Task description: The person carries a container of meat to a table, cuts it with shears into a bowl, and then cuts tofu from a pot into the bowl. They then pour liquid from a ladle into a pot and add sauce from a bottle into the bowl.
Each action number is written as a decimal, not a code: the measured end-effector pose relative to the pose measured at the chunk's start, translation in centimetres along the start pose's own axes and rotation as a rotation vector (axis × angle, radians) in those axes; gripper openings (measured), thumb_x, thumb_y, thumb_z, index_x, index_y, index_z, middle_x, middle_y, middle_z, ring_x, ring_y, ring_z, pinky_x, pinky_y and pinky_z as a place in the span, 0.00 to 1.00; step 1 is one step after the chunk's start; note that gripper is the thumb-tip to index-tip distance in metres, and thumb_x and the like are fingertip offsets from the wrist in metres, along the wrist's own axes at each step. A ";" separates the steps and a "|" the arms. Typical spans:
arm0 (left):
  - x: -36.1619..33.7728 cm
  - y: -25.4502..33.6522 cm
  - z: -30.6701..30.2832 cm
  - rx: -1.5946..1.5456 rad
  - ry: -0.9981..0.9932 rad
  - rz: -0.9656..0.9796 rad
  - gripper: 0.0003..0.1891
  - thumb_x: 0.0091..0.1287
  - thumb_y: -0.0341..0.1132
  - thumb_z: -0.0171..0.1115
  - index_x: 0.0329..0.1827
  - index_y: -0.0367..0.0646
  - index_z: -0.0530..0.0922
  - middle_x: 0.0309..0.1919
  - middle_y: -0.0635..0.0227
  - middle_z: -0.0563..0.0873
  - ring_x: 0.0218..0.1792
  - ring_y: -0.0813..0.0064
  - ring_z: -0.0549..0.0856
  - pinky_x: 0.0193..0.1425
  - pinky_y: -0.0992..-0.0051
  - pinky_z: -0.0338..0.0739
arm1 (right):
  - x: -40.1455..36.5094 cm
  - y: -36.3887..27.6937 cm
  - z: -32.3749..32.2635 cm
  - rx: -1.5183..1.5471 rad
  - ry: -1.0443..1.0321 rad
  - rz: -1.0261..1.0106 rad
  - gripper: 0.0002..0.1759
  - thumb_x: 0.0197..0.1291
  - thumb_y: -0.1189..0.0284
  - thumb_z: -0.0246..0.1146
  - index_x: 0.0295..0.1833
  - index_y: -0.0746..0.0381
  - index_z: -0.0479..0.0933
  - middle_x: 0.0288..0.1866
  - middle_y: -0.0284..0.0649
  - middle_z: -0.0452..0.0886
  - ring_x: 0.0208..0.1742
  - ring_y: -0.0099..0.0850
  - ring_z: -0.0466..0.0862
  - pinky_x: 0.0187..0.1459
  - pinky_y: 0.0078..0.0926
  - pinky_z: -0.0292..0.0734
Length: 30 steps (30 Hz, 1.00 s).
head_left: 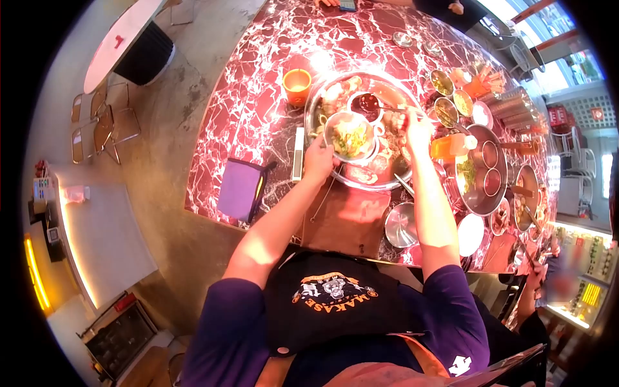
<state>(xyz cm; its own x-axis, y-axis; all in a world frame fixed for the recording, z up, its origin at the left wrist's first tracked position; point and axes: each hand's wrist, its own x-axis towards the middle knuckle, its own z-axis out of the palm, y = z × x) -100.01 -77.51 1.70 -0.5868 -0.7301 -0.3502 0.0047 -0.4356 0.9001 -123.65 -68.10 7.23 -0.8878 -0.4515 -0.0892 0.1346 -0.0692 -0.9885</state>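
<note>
My left hand (318, 162) is closed on the rim of a small metal bowl (350, 135) holding pale and green chopped food. The bowl is over the left part of a large round metal tray (311, 103) with several portions of food in it. My right hand (418, 133) is closed round the handle of a ladle, its cup (366, 106) filled with dark red sauce. The ladle's cup is just beyond the bowl, also over the tray. Whether bowl or ladle touches the food below is hard to tell.
An orange cup (296, 86), a purple pouch (240, 189) and a narrow white box (298, 155) stand left. To the right are an orange bottle (450, 147), a large pan (480, 187) and several small bowls. An empty metal bowl (401, 226) sits nearer me. Other people are at the table's edges.
</note>
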 end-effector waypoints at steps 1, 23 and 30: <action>1.0 -0.2 0.3 -0.006 0.012 -0.004 0.22 0.69 0.27 0.53 0.67 0.41 0.70 0.28 0.68 0.83 0.19 0.83 0.79 0.19 0.83 0.70 | -0.8 -1.4 -0.1 -0.021 -0.001 -0.010 0.08 0.70 0.73 0.57 0.45 0.68 0.76 0.27 0.37 0.79 0.24 0.23 0.78 0.27 0.19 0.75; 3.5 -0.5 2.9 -0.019 0.058 -0.040 0.24 0.69 0.27 0.53 0.70 0.46 0.69 0.29 0.68 0.83 0.20 0.83 0.80 0.20 0.84 0.72 | -4.6 -1.2 -2.7 -0.597 -0.084 -0.586 0.10 0.63 0.75 0.63 0.48 0.65 0.82 0.43 0.44 0.86 0.45 0.30 0.85 0.49 0.24 0.78; 0.9 -1.3 0.5 -0.005 0.078 -0.010 0.26 0.70 0.27 0.53 0.72 0.42 0.65 0.28 0.69 0.83 0.19 0.84 0.79 0.20 0.86 0.71 | 2.1 6.6 -1.1 -0.600 -0.110 -0.289 0.12 0.64 0.67 0.63 0.46 0.64 0.82 0.35 0.44 0.85 0.32 0.30 0.84 0.38 0.29 0.78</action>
<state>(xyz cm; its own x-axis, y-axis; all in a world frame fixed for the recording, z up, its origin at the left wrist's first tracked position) -100.96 -77.35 0.30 -0.5218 -0.7643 -0.3790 0.0030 -0.4459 0.8951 -125.10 -68.51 0.43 -0.7968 -0.5796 0.1709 -0.3980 0.2906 -0.8701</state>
